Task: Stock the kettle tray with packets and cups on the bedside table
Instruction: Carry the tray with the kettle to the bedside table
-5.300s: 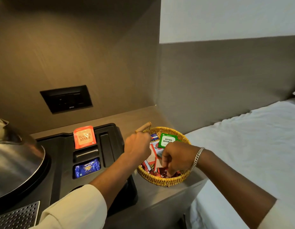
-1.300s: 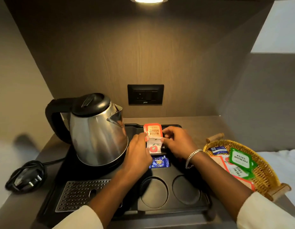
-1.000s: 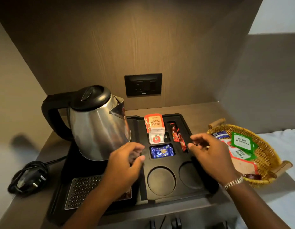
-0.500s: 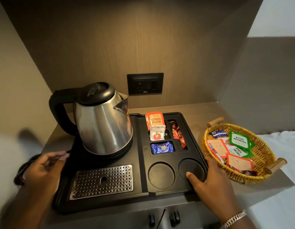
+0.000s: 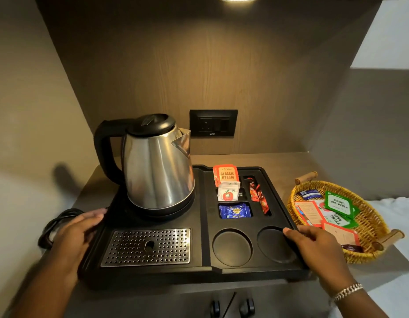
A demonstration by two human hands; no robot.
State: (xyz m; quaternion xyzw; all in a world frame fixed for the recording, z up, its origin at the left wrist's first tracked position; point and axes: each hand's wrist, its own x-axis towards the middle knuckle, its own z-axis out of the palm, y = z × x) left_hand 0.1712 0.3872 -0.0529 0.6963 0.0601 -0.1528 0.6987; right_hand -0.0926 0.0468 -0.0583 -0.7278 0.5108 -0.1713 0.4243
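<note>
The black tray (image 5: pixel 203 270) sits on the surface (image 5: pixel 263 160) in a wall niche. A steel kettle (image 5: pixel 156 171) stands on its left half, behind a perforated drip grate (image 5: pixel 146 246). On the right half, slots hold an orange tea packet (image 5: pixel 225 174), a white packet (image 5: pixel 227 192), a blue packet (image 5: pixel 234 211) and red sticks (image 5: pixel 258 195); both round cup wells (image 5: pixel 232 247) are empty. The left hand (image 5: pixel 75 235) grips the tray's left edge, the right hand (image 5: pixel 318 246) its right edge. A wicker basket (image 5: pixel 368 226) of packets lies just right; a black cord (image 5: pixel 54 223) lies left.
</note>
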